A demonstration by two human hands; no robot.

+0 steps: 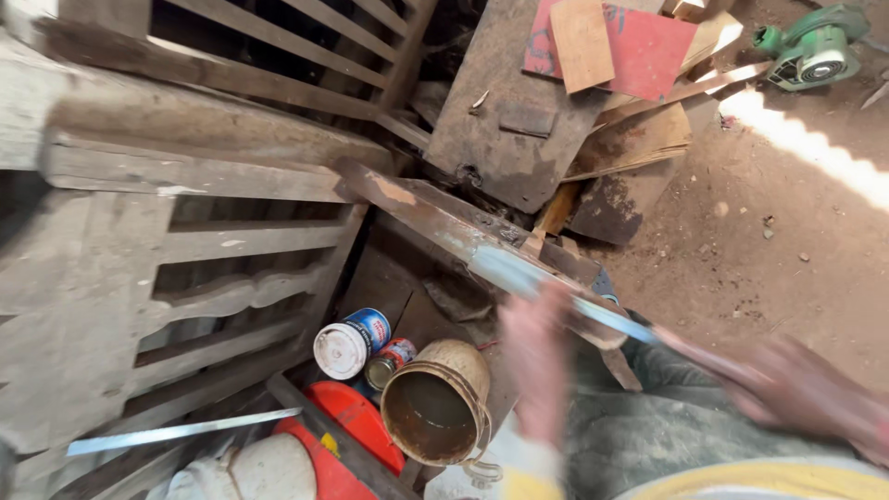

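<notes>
Steel blade (pixel 556 294): our right hand (pixel 804 389) grips its handle at 4 o'clock; our left hand (pixel 537 356), fingers apart, rests on it.

Woodworking yard: scrap boards (pixel 639 139), green blower (pixel 815 46), dirt floor (pixel 787 241)

You have one view only, from the camera on your head, tilted steeply down and slightly forward. It sits close over your blurred hands at the lower right, with the wooden slatted frame (pixel 185 231) filling the left and the dirt floor (pixel 787 241) running off to the upper right.
</notes>
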